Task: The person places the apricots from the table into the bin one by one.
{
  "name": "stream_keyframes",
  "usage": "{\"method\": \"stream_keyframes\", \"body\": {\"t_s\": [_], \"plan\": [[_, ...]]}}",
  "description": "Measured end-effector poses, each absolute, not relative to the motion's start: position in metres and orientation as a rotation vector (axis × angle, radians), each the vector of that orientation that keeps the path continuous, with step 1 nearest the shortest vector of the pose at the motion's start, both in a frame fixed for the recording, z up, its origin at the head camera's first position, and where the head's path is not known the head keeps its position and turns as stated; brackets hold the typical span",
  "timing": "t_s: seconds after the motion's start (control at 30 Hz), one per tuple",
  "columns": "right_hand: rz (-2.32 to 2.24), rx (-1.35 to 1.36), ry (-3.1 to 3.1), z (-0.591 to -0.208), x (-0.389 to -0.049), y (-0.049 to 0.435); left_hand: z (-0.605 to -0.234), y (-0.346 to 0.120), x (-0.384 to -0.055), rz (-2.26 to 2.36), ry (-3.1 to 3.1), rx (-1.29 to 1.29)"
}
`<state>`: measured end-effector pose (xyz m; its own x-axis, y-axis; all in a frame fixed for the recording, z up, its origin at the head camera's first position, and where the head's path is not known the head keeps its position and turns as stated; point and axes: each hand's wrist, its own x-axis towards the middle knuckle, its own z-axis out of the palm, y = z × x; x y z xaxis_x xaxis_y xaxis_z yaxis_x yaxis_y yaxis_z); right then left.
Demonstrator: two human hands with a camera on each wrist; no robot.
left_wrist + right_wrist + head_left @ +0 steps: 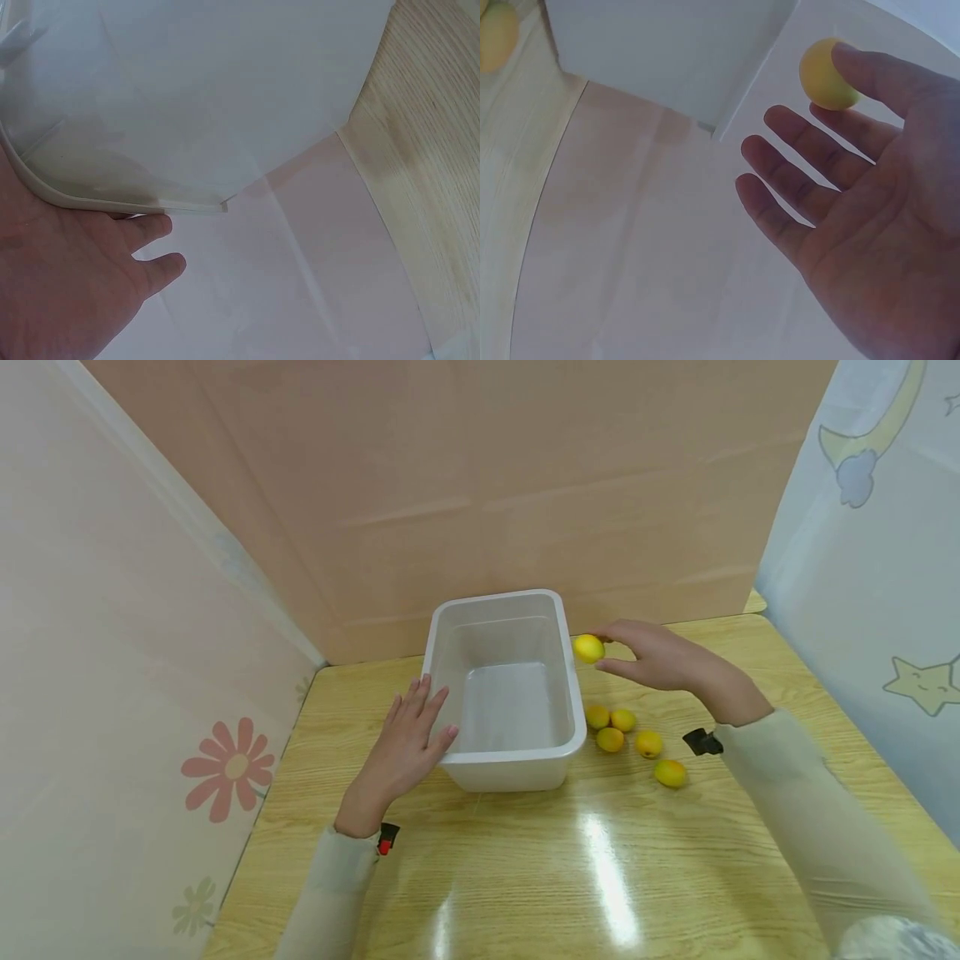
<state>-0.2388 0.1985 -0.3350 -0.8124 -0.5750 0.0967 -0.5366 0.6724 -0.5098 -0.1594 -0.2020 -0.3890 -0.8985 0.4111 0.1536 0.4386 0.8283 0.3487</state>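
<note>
Currently, the right hand [652, 653] pinches one fruit [588, 648] between thumb and forefinger, beside the right rim of the tub [576, 702]; a shallow grip could slip. The left hand [405, 745], fingers extended, touches the left rim [431, 647]; uneven pressure could tilt it. Five fruits [610, 741] toward the right edge of the counter [487, 877] could roll if bumped.

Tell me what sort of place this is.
Likely a small enclosed tabletop workspace, perhaps a makeshift one: a wood-grain table sits before a creased tan backdrop, with a pale flower-printed wall close on the left.
</note>
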Motion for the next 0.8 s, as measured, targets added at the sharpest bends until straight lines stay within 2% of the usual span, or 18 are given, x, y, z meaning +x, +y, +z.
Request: {"method": "stream_keyframes", "body": {"t_s": [0.8], "plan": [[-0.734,-1.023,2.743,-0.323,-0.246,0.158,-0.389,-0.203,-0.16,-0.6,-2.941,-0.682]]}}
